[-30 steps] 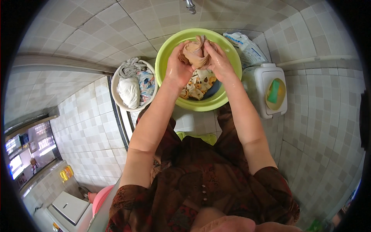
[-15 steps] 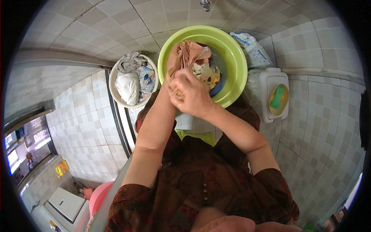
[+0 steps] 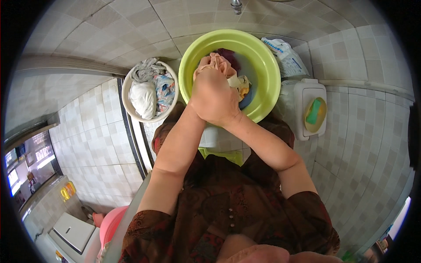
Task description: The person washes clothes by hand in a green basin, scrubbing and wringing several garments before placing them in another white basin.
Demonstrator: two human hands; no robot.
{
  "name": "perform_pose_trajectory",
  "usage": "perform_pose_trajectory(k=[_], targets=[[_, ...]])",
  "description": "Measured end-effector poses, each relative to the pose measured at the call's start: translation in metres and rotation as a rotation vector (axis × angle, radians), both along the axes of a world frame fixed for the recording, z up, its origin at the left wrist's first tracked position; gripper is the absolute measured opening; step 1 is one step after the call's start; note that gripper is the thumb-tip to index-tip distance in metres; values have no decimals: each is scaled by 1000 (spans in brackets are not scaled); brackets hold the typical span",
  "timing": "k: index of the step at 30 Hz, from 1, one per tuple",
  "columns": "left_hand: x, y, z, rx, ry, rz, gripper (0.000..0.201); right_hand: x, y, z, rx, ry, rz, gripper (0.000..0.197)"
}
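A wet pink cloth (image 3: 223, 63) is bunched up between my hands over the left part of a lime-green basin (image 3: 272, 87). My left hand (image 3: 203, 65) grips it, mostly covered by the other hand. Across it lies my right hand (image 3: 215, 96), closed on the same cloth and somewhat blurred; its fingertips are hidden. Cream and yellow patterned fabric (image 3: 244, 87) lies in the basin beside my hands. A dark maroon cloth (image 3: 228, 56) sits in the cloudy water behind them.
Left of the basin stands a cream tub (image 3: 127, 98) with grey, white and patterned laundry. On the right are a white plastic bag (image 3: 287, 57) and a lidded white bin (image 3: 300, 103) carrying a yellow dish (image 3: 322, 118) with a green item. A metal tap (image 3: 237, 6) projects from the wall.
My right hand has moved slightly up and away from my left wrist, onto my left hand and the pink cloth. The cloth is now more bunched, with more maroon cloth showing.
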State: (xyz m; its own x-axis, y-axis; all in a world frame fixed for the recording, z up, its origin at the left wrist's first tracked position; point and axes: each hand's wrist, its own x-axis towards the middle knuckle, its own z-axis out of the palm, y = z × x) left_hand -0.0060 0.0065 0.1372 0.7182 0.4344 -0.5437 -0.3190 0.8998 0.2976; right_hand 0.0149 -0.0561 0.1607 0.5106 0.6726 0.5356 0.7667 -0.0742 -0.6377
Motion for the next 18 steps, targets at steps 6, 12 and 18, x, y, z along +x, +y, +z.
perform_pose_trajectory(k=[6, 12, 18], targets=[[28, -16, 9, 59, 202, -183, 24, 79, 1, -8, -179, 154, -494, 23], [10, 11, -5, 527, 119, -297, 27, 3, -7, 10, -77, 26, -91, 13], [20, -16, 16, 77, 222, -157, 28, 74, 1, -10, -209, 30, -497, 15]])
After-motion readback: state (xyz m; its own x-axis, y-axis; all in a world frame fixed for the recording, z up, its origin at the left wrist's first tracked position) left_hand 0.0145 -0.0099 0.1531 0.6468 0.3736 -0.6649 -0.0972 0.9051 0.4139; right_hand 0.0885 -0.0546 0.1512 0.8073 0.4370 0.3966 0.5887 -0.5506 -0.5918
